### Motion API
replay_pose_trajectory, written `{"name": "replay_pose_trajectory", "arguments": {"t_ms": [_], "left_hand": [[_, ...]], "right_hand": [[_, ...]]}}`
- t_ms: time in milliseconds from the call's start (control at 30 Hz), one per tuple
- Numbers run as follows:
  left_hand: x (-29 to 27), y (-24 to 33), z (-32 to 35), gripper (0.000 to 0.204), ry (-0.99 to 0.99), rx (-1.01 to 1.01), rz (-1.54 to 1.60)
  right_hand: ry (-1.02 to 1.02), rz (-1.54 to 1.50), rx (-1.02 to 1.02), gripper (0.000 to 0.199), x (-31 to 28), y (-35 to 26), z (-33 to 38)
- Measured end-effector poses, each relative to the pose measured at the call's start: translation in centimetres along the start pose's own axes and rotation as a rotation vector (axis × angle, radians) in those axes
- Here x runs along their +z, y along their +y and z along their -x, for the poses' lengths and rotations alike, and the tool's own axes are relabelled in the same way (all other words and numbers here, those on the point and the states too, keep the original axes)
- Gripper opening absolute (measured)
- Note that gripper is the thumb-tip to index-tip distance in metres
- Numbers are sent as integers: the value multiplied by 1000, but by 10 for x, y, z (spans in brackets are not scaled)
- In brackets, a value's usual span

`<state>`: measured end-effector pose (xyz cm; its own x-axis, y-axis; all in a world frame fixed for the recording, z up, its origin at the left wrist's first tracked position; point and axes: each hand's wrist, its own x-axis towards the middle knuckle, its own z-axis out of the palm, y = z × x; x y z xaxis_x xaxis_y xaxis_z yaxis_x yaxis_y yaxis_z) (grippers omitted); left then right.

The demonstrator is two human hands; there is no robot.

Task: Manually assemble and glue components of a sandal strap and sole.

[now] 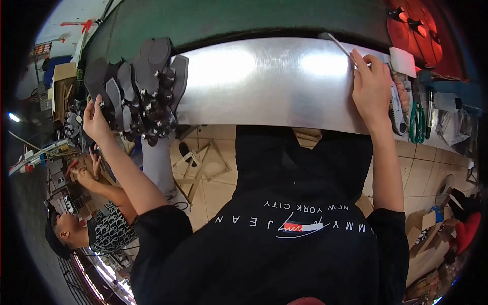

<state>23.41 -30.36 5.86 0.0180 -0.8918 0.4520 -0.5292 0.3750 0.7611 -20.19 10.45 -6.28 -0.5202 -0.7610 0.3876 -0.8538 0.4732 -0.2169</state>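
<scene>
Dark grey shoe soles [151,66] with small heels lie in a heap at the left end of a shiny metal worktop [274,81]. My left hand [96,122] is at the heap's left edge, its fingers closed around the heel end of the outermost sole [97,75]. Part of that grip is hidden. Over the worktop's right end, my right hand [372,86] grips a thin stick-like tool [339,47] between thumb and fingers. The tool slants up and left to a dark, flattened tip near the far edge; its exact kind does not show.
Right of my right hand lie a utility knife [397,109], green-handled scissors [418,123], a black pen [430,109] and a clear plastic bag [454,127]. Red-lit dark parts [416,26] stand at the far right. Green belt [244,20] runs behind. Another person [109,223] works at left.
</scene>
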Motion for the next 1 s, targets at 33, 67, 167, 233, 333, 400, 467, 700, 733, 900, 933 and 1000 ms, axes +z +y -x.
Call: {"name": "replay_pose_trajectory", "arguments": {"t_ms": [33,67,167,233,333,400,467,700,733,900,933,1000], "left_hand": [[-12,-19,-10,35,1,-8,-11],[-25,-44,-17,41,-47,-30,-315],[-54,-121,-26,57,-111,-159,-669],[-41,-95,-10,56,-108,-158,-689],[-31,-54,13,45,124,198,-954],[-18,-13,40,38,152,262,-740],[14,9,83,26,11,258,-241],[83,112,302,10,-1422,-333,438],[83,115,318,11,-1529,-324,482],[89,120,332,16,-1716,-554,446],[94,119,335,18,-1730,-446,436],[102,125,336,23,-1779,-192,390]], "right_hand": [[93,-62,-41,29,-9,-7,1],[190,-130,-84,27,-15,-15,2],[34,-497,-5,19,-44,-39,24],[-305,-768,226,13,-59,-58,47],[-614,-864,221,10,-55,-71,78],[-786,-820,163,24,-48,-81,85],[-979,-826,209,26,-43,-93,84],[-935,-1258,433,14,-21,-106,90],[-919,-1503,633,9,-21,-100,96],[-444,-1709,931,17,-36,-78,106],[-322,-1692,1000,18,-37,-78,105],[-123,-1658,1045,20,-36,-81,101]]}}
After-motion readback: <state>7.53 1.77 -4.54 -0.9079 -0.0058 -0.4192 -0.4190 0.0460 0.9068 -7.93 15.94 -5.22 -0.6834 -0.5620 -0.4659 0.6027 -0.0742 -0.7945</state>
